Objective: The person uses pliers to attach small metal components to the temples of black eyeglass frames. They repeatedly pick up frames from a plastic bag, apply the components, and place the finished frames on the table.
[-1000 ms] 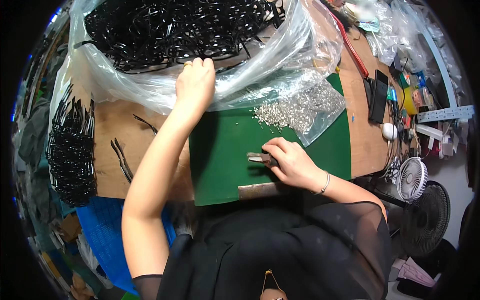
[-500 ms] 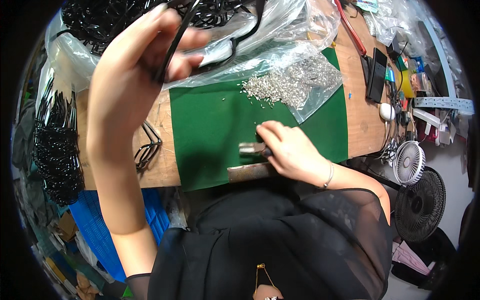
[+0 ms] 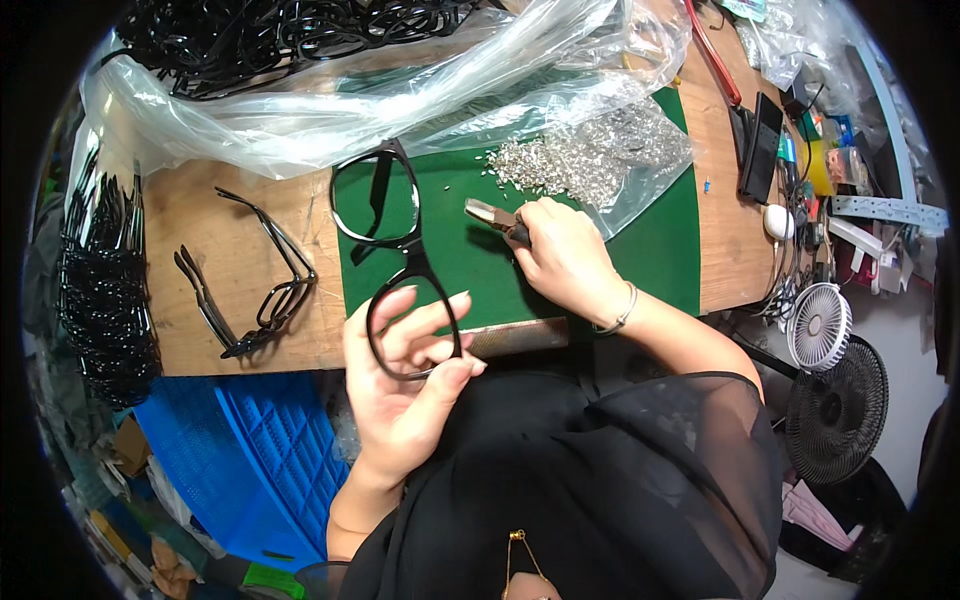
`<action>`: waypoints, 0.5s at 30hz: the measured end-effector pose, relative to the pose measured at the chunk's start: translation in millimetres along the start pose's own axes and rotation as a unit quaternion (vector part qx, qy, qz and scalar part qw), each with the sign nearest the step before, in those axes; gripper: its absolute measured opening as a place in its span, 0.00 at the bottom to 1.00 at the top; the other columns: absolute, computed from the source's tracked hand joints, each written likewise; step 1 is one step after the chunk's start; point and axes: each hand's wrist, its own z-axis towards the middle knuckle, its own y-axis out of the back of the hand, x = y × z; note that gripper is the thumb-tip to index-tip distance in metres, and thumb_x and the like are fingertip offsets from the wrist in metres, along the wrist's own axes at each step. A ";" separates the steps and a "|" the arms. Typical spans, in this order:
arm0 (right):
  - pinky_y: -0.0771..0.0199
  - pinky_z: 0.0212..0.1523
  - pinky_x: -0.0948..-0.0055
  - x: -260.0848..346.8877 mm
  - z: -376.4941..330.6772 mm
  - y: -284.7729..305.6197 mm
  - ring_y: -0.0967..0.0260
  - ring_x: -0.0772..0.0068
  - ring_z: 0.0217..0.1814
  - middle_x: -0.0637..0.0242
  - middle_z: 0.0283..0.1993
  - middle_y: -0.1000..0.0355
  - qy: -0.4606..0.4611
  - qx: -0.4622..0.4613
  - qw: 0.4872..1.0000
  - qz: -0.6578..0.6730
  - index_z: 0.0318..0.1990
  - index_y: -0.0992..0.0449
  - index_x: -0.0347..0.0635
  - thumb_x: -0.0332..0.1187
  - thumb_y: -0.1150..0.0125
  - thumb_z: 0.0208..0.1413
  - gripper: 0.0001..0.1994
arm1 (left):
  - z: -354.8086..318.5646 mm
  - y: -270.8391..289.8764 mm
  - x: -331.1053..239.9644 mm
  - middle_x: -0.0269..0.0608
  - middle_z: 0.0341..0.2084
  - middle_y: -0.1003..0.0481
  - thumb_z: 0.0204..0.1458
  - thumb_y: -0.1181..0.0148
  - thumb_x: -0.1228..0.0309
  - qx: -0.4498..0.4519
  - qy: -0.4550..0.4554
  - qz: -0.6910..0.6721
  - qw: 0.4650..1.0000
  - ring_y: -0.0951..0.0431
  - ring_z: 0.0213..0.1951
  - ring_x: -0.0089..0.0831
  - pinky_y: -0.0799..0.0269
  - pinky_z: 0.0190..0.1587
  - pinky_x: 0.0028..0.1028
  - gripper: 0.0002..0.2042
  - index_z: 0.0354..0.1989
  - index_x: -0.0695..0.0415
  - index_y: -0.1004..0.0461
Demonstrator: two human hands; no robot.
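The left hand [image 3: 400, 405] is grasping a black glasses frame [image 3: 412, 258] by one rim; the right hand [image 3: 568, 250] is clasping pliers [image 3: 490, 214], not yet touching it. Another frame [image 3: 309, 276] is lying left of the left hand; a black heap [image 3: 270, 40] is apparently remaining beyond.

From far off, I can't read any words, numbers or signs here. The little marks on the pale blue strip [image 3: 888, 211] are too small, and the packet [image 3: 745, 9] up top is too blurry.
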 end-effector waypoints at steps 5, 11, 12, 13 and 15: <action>0.37 0.31 0.62 -3.0 -1.0 3.2 0.34 0.59 0.31 0.60 0.27 0.35 -0.025 0.041 0.998 0.031 0.28 0.34 0.39 0.31 0.41 0.43 0.08 | 7.9 -11.4 -0.1 0.53 0.42 0.32 0.45 0.46 0.83 -0.033 0.006 0.043 0.999 0.27 0.29 0.25 0.28 0.33 0.21 0.35 0.59 0.59 0.59; 0.35 0.28 0.75 34.9 -27.7 64.8 0.38 0.78 0.25 0.65 0.24 0.33 -0.102 0.099 0.911 0.386 0.29 0.31 0.36 0.30 0.41 0.49 0.07 | 17.5 -15.6 9.2 0.50 0.47 0.37 0.39 0.45 0.88 0.082 -0.019 0.001 0.996 0.29 0.32 0.21 0.31 0.38 0.21 0.46 0.63 0.54 0.71; 0.36 0.28 0.79 41.7 -35.1 66.5 0.39 0.82 0.25 0.66 0.24 0.33 -0.097 0.088 0.885 0.446 0.29 0.31 0.36 0.29 0.40 0.48 0.07 | 17.6 -22.6 11.3 0.50 0.47 0.37 0.40 0.45 0.89 0.071 -0.008 0.015 0.997 0.29 0.32 0.20 0.33 0.38 0.20 0.46 0.62 0.55 0.71; 0.35 0.28 0.80 45.6 -38.5 64.3 0.38 0.84 0.26 0.67 0.24 0.33 -0.047 0.040 0.899 0.434 0.30 0.31 0.36 0.27 0.39 0.47 0.06 | 15.9 -27.8 12.8 0.50 0.48 0.36 0.41 0.44 0.88 0.056 -0.018 0.040 0.997 0.29 0.33 0.21 0.33 0.38 0.19 0.45 0.62 0.57 0.69; 0.35 0.28 0.82 45.9 -40.4 63.8 0.38 0.85 0.27 0.69 0.25 0.33 -0.068 0.039 0.870 0.486 0.30 0.31 0.36 0.26 0.41 0.49 0.05 | 14.6 -29.4 17.9 0.52 0.48 0.35 0.40 0.43 0.87 0.050 -0.094 0.145 0.984 0.28 0.34 0.24 0.30 0.38 0.21 0.43 0.62 0.60 0.67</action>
